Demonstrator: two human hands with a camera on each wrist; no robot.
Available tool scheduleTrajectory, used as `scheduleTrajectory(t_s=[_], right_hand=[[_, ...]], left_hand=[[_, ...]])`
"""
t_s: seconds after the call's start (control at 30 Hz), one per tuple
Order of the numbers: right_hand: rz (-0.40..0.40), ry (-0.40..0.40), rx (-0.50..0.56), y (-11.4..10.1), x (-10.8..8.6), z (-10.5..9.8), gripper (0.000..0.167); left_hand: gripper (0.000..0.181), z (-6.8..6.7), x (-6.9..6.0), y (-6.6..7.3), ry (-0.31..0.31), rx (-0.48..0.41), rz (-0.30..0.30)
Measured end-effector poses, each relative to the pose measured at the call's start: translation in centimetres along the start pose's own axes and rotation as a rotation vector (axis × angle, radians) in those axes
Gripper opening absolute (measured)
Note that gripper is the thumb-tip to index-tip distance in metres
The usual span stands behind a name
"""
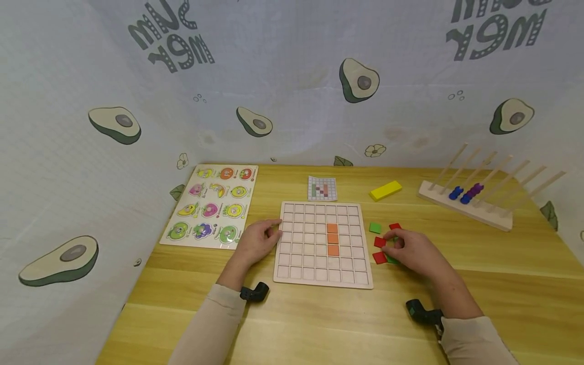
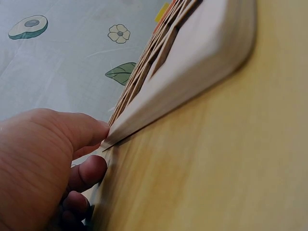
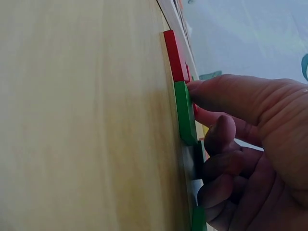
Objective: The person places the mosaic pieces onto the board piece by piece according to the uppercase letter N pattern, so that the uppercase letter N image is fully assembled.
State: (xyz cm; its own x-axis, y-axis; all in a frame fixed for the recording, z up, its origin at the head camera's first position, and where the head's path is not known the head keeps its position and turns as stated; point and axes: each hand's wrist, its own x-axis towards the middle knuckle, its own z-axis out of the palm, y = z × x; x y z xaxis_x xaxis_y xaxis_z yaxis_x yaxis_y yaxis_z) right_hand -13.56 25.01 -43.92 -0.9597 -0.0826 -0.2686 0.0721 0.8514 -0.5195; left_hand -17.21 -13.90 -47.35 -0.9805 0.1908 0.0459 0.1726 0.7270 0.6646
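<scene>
Just touching left edge of grid board with relaxed left hand, pausing half-curled right hand at red tile, can't tell if pinching.

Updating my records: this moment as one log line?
left hand: touching grid board; right hand: at red tiles, green tiles; on board: three orange tiles

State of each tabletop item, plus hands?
Square wooden grid board: flat, holding three orange square tiles
Red and green square tiles: loose
Yellow rectangular block: flat
Wooden peg stand: upright, partly beaded
White printed card: face up
White fruit-picture board: flat
Left hand: touching grid board
Right hand: at loose tiles, grip unclear
</scene>
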Motion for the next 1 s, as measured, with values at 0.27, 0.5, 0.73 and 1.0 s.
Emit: scheduleTrajectory(t_s=[0.27,0.5,0.73,1.0], right_hand=[[0.000,0.011,-0.006,-0.1,0.0,0.1,0.036],[-0.021,0.019,0.007,-0.5,-0.3,0.2,0.036],[-0.082,0.011,0.016,-1.4,-0.7,0.2,0.034],[-0.113,0.000,0.033,-2.6,-1.1,0.6,0.031]], left_hand=[[0.035,0.0,-0.1,0.1,-0.003,-0.001,-0.006],[0.035,0.0,-0.1,0.0,-0.001,-0.005,-0.007],[0.035,0.0,0.0,0.0,-0.004,-0.005,-0.004],[0.035,0.1,0.0,0.0,-0.007,-0.011,-0.009]])
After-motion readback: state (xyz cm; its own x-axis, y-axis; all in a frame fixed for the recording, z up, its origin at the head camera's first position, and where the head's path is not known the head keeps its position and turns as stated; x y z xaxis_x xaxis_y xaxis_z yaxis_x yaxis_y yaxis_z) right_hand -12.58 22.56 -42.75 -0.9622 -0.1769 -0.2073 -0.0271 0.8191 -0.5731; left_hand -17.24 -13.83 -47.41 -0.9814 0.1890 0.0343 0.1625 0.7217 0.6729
